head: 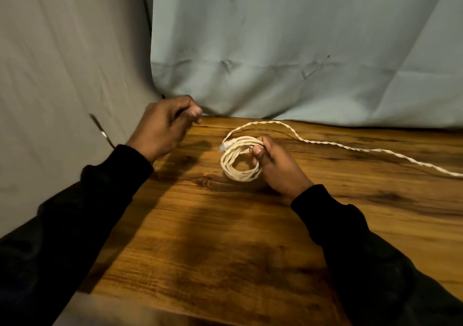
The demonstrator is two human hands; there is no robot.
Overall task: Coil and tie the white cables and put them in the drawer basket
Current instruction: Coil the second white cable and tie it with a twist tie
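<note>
A white twisted cable is wound into a small coil that stands on edge on the wooden table. My right hand is shut on the coil's right side, thumb across the loops. The cable's plug end sticks out at the coil's upper left. The loose tail arcs behind my right hand and trails off to the right edge. My left hand hovers over the table's back left corner with its fingers pinched; a small dark tip pokes out above it. The drawer basket is not in view.
A thin dark strip with a pale spot shows blurred to the left of my left wrist. Grey and pale blue cloth hangs behind the table. The table's left edge runs diagonally under my left sleeve.
</note>
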